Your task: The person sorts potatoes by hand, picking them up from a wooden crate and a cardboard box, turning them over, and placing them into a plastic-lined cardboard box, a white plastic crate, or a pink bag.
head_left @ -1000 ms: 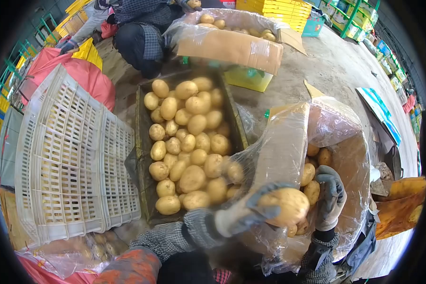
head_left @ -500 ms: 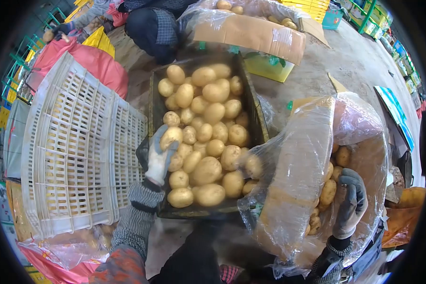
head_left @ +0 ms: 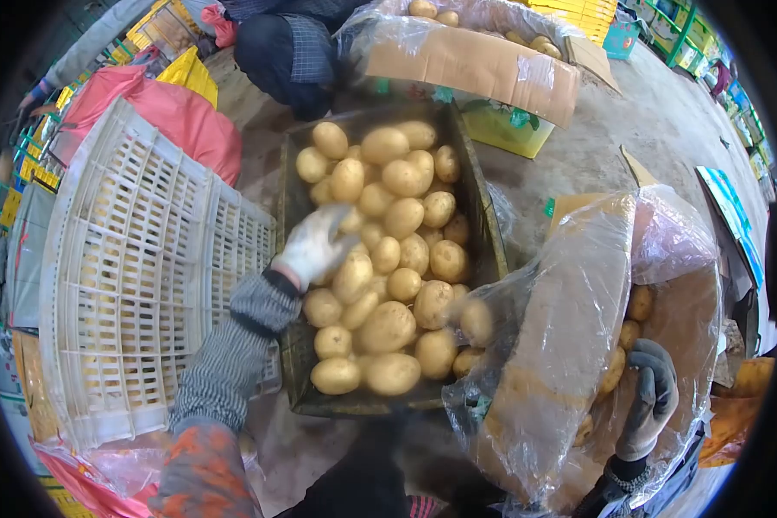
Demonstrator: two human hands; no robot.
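My left hand, in a white and grey glove, is palm down on the potatoes in a dark crate. Its fingers are blurred and partly hidden, so whether they hold a potato cannot be told. My right hand, in a grey glove, hovers over a plastic-lined cardboard box at the right. Its fingers are loosely curved, with the thumb apart and nothing visible in the grasp. Several potatoes lie inside that box, close to this hand.
A white slatted crate leans along the dark crate's left side. Pink sacking lies behind it. Another person's dark-clothed leg is at the back, beside a second cardboard box of potatoes. A yellow-green bin stands below that box.
My left hand, earlier palm up with a potato in it, has turned palm down and moved up and right over the crate. My right hand has shifted slightly down. The view has tilted slightly.
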